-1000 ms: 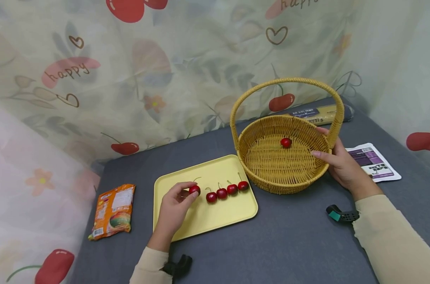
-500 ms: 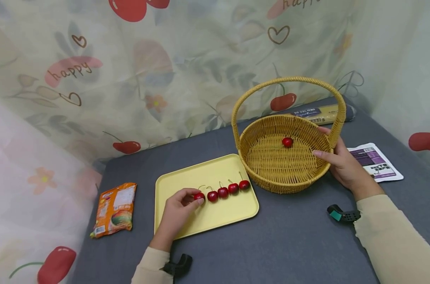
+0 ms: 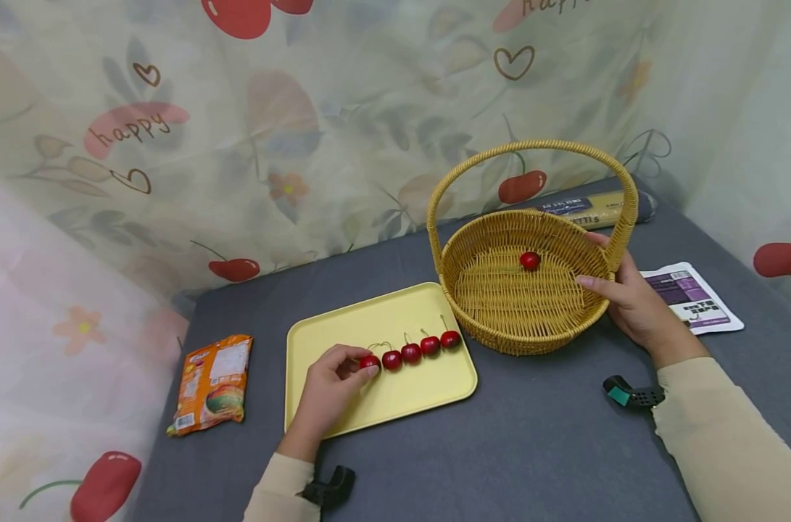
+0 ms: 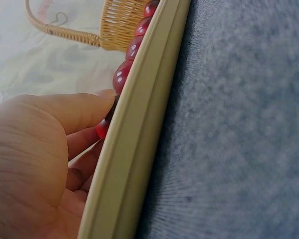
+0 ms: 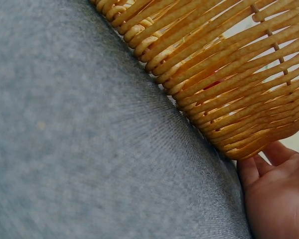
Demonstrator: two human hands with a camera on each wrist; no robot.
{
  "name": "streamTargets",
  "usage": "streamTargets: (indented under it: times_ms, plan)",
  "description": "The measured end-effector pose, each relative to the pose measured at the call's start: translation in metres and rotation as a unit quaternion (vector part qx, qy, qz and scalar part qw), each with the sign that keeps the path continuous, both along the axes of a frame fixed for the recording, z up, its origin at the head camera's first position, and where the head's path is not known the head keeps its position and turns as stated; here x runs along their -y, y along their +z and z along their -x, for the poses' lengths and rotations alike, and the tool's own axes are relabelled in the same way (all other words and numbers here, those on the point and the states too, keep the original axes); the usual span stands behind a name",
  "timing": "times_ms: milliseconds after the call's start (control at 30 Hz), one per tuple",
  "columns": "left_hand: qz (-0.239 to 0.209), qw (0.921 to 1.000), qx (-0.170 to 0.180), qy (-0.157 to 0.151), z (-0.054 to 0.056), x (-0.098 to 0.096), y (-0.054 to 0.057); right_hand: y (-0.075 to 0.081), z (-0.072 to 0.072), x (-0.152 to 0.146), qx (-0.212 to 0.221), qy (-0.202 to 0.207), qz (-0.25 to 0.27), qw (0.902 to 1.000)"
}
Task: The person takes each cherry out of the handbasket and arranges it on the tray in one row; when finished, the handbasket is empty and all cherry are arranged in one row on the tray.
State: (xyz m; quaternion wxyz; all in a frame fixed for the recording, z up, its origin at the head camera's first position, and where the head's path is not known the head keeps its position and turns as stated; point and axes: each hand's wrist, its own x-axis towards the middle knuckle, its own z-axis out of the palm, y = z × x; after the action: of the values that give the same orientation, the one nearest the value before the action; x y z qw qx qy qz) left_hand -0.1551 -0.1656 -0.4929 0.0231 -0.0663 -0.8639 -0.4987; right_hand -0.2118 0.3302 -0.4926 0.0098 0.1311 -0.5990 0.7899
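Note:
My left hand (image 3: 330, 386) pinches a dark red cherry (image 3: 370, 365) between thumb and fingers, low over the yellow tray (image 3: 333, 330). This cherry is at the left end of a row of several stemmed cherries (image 3: 411, 354) on the tray. In the left wrist view the tray's side hides part of the held cherry (image 4: 101, 130). My right hand (image 3: 639, 312) holds the right side of a wicker basket (image 3: 499, 304), thumb inside the rim and the other fingers outside. Inside the basket lies a single cherry (image 3: 529, 261). The right wrist view shows the basket's woven wall (image 5: 199, 94) on the cloth.
An orange snack packet (image 3: 212, 384) lies left of the tray. Behind the basket is a spaghetti package (image 3: 594, 210), and a white and purple pouch (image 3: 692, 297) lies to its right. The basket's tall handle (image 3: 532, 147) arches above it. Grey cloth (image 3: 499, 435) covers the table.
My left hand has moved right and slightly down with the cherry, bringing it beside the leftmost cherry of the row. My right hand stays on the basket.

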Motion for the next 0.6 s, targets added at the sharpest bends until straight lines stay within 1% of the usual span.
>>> streamTargets:
  times_ms: [267,500,600]
  plan:
    - [0.007,1.0,0.002,0.002,-0.0001,-0.0008,0.0007,0.0009,0.0001,-0.0003,-0.002,0.003,0.006,1.0]
    - [0.003,1.0,0.0,0.0,-0.0001,-0.0018,0.0003,0.0007,0.0001,-0.0002,-0.004,0.004,0.007,1.0]
    - [-0.005,1.0,-0.008,-0.001,0.0007,-0.0002,-0.0017,0.0001,0.0004,-0.0002,-0.005,0.003,0.004,1.0]
